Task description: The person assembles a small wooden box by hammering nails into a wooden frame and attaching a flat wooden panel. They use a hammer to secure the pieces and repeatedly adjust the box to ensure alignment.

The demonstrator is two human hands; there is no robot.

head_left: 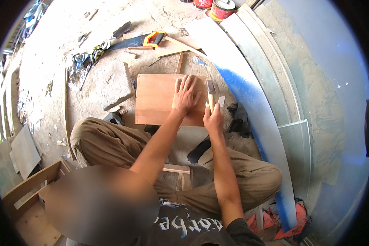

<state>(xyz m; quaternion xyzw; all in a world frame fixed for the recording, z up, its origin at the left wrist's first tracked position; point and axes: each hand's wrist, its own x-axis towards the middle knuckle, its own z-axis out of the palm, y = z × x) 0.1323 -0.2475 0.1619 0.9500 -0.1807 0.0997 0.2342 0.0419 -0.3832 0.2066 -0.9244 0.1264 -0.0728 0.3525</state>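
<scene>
At the far left a grey concrete block (114, 84) sits on the dusty floor, just beside the left edge of a reddish-brown plywood board (158, 100) that lies flat in front of the crossed legs. Behind them, a handsaw (141, 40) with an orange-and-black handle lies near some thin wood strips. The left hand (185, 95) rests open on the board's right part, fingers spread and palm down, pinning it. Just to its right, the right hand (213, 119) is closed around the pale handle of a hammer (211, 91), whose dark head stands over the board's right edge. Further right, large curved grey-and-blue sheets (250, 88) lean along the floor.

The risk, as I judge it, is plain — the spread fingers lie very close to the hammer head, so a glancing blow could land on them, or the board could skid on the grit.

Any nail under the head is too small to make out, and the hand covers the board's right corner — the hammer's face cannot be seen
</scene>
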